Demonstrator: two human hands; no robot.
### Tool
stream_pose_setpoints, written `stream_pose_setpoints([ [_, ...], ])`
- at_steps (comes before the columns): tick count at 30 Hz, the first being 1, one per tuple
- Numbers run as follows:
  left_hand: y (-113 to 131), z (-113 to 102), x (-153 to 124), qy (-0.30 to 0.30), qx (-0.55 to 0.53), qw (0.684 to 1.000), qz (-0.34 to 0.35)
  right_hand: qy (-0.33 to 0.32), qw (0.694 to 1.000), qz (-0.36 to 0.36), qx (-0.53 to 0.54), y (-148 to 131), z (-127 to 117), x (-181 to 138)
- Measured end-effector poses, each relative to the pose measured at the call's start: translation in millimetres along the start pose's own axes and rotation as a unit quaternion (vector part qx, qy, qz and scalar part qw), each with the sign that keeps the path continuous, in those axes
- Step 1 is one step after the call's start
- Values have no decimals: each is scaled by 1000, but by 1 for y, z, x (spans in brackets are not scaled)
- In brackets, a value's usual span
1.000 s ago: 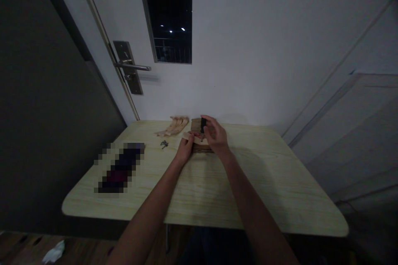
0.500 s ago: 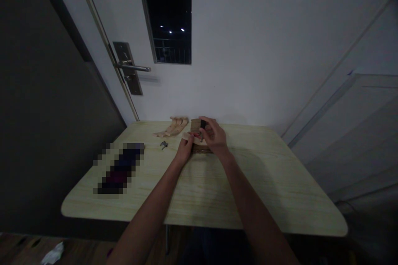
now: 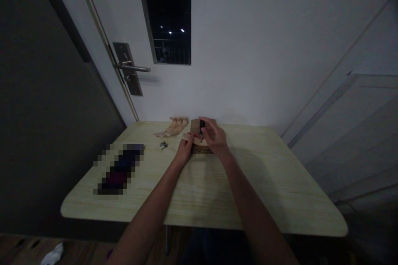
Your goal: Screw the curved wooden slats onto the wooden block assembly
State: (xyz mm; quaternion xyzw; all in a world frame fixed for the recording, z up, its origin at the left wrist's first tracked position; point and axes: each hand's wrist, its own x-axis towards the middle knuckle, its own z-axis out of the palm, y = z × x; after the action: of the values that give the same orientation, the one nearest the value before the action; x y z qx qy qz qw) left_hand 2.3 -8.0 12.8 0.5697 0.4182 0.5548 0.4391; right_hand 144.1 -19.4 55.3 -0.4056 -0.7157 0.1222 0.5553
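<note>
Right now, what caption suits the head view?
Left grip on a pale piece, right grip on a black-handled tool, at a table.

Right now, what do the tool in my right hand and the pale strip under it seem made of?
The tool's handle looks like plastic or rubber: dull black. Its shaft seems metal: greyish, shiny. The pale strip is perhaps unvarnished wood: matt beige, grain too small to see.
</note>
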Motion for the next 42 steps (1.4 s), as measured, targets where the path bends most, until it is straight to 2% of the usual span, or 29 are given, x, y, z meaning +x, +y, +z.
stream_pose_setpoints([
  [8,-9,1,2,14,-3,1000,5,7,1000,-12,-21,5,3,1],
  [20,-7,0,2,3,-3,1000,12,-3,1000,-10,-1,4,1,1],
  [34,-3,0,1,0,3,1000,8,26,999,-11,-20,0,2,1],
  [42,-5,-1,2,13,12,1000,3,4,1000,-8,24,2,2,-1],
])
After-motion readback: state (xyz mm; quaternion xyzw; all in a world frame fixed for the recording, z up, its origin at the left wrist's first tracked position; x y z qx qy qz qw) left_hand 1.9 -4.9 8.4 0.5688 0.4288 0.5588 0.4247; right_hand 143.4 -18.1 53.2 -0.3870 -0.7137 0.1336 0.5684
